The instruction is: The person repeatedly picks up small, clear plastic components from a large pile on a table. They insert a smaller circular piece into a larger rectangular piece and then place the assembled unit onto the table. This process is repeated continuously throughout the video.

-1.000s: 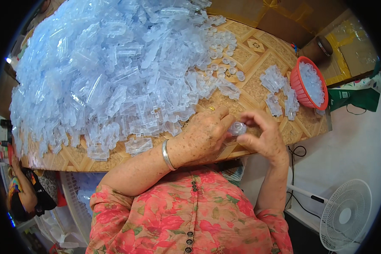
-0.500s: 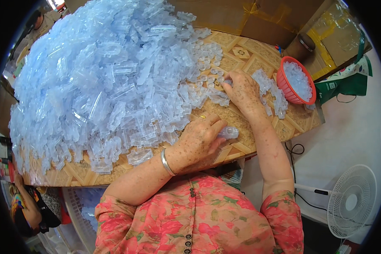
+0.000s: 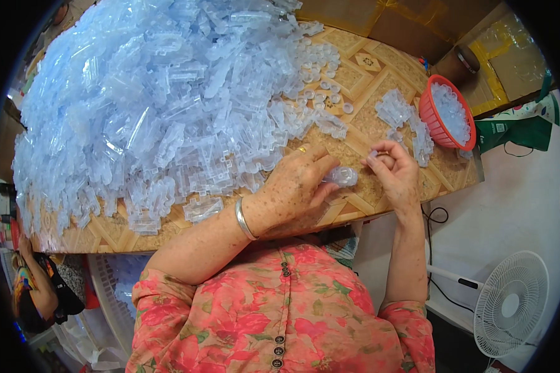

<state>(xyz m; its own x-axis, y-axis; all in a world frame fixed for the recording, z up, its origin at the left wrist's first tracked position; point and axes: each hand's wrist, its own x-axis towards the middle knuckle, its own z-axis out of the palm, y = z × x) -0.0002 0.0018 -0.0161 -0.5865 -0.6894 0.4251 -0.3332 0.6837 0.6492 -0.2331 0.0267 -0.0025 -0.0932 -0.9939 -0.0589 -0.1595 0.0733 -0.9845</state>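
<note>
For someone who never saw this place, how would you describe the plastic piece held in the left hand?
Find the big heap of clear bluish plastic on the patterned table. Beside its lower right edge is the left hand, with a silver bracelet at the wrist. From this hand juts the plastic piece, rounded at its visible end; unlike the heap's loose pieces, it is held.

Bright light covers the middle of the frame, leaving white glare streaks on the clear plastic pile (image 3: 168,124) at upper left; fisheye distortion bows the table (image 3: 368,61), black vignetting fills all 4 corners, and detail at far left looks soft and dim
</note>
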